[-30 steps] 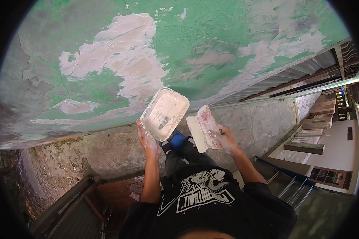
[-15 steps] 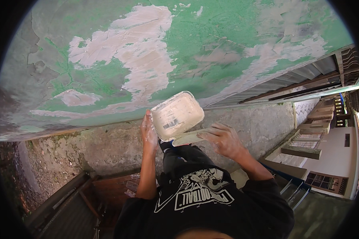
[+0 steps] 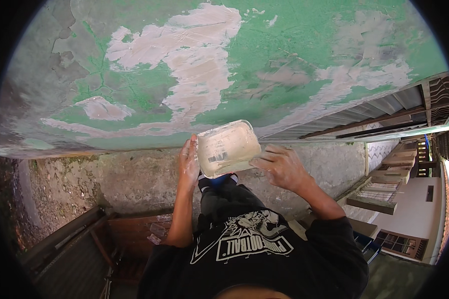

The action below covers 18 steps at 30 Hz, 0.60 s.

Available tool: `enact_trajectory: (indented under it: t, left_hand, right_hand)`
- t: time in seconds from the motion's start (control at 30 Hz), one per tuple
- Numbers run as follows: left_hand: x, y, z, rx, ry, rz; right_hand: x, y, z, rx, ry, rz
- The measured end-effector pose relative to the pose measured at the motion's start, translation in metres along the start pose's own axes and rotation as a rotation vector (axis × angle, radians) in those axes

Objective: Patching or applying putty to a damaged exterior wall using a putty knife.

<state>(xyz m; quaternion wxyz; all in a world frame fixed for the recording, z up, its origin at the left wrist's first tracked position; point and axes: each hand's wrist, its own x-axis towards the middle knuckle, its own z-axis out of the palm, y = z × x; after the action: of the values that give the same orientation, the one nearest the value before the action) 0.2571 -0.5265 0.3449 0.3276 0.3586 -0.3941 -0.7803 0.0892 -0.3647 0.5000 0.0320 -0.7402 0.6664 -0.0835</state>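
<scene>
My left hand (image 3: 188, 163), dusted white, grips the left side of a clear plastic tub (image 3: 230, 142) smeared with off-white putty. The tub is tilted so that its inside shows. From the right, my right hand (image 3: 282, 168) is closed on a flat putty-coated spreader (image 3: 237, 168), whose pale blade lies along the tub's near side. Putty coats the fingers too, and they hide the spreader's grip end. Beyond the tub rises a green wall (image 3: 284, 37) with broad whitish putty patches (image 3: 199, 74).
A rough concrete ground strip (image 3: 134, 182) runs along the wall's foot. Wooden boards (image 3: 139, 231) are at lower left. To the right are corrugated sheets (image 3: 369, 117), a ledge (image 3: 371, 204) and a pale building (image 3: 409, 209). My feet (image 3: 218, 180) are below the tub.
The spreader has moved from below the tub's near edge up into the tub. My view has shifted slightly, so the wall patches appear farther right and higher.
</scene>
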Motion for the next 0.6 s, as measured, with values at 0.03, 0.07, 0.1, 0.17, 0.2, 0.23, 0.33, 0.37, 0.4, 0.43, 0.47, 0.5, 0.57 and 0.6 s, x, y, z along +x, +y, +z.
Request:
enact_trajectory:
  t: [0.03, 0.07, 0.1, 0.17, 0.2, 0.23, 0.33, 0.37, 0.4, 0.43, 0.47, 0.5, 0.57, 0.6]
  left_hand:
    - [-0.001, 0.002, 0.002, 0.011, -0.030, 0.010]
    - [-0.002, 0.005, 0.003, 0.022, -0.056, 0.019]
    - [-0.004, 0.008, 0.004, 0.021, -0.049, 0.020]
    - [-0.006, 0.014, 0.008, 0.063, -0.089, 0.043]
    - [-0.005, 0.014, 0.008, 0.062, -0.090, 0.044]
    - [-0.004, 0.014, 0.008, 0.132, -0.097, 0.028]
    - [0.001, 0.010, 0.010, 0.091, -0.085, -0.008]
    - [0.001, 0.009, 0.009, -0.019, -0.066, -0.032]
    - [0.001, 0.006, 0.008, -0.018, -0.062, -0.032]
    - [0.001, 0.003, 0.007, 0.002, -0.068, 0.001]
    - [0.002, 0.004, 0.008, 0.023, -0.077, 0.034]
    - [0.002, 0.006, 0.010, 0.022, -0.077, 0.034]
    - [0.001, 0.013, 0.014, 0.042, -0.092, 0.042]
    - [0.002, 0.013, 0.015, 0.041, -0.094, 0.041]
  right_hand:
    - [0.002, 0.001, 0.000, 0.010, 0.020, 0.002]
    - [0.005, 0.002, -0.002, 0.012, 0.018, -0.005]
    - [0.008, 0.001, -0.006, 0.022, 0.036, -0.004]
    - [0.012, 0.001, -0.005, 0.030, 0.053, -0.004]
    - [0.013, 0.001, 0.002, 0.006, 0.013, -0.012]
    - [0.014, 0.001, 0.007, -0.017, -0.026, -0.021]
    - [0.012, -0.001, 0.017, 0.053, -0.110, -0.048]
    - [0.012, -0.002, 0.016, 0.056, -0.111, -0.052]
    - [0.013, -0.002, 0.013, 0.067, -0.116, -0.047]
    - [0.013, -0.001, 0.011, 0.078, -0.120, -0.042]
    - [0.013, 0.002, 0.009, 0.078, -0.120, -0.042]
    - [0.012, 0.007, 0.006, 0.097, -0.040, -0.055]
    - [0.011, 0.008, 0.002, 0.114, 0.040, -0.066]
    - [0.011, 0.007, 0.000, 0.114, 0.012, -0.069]
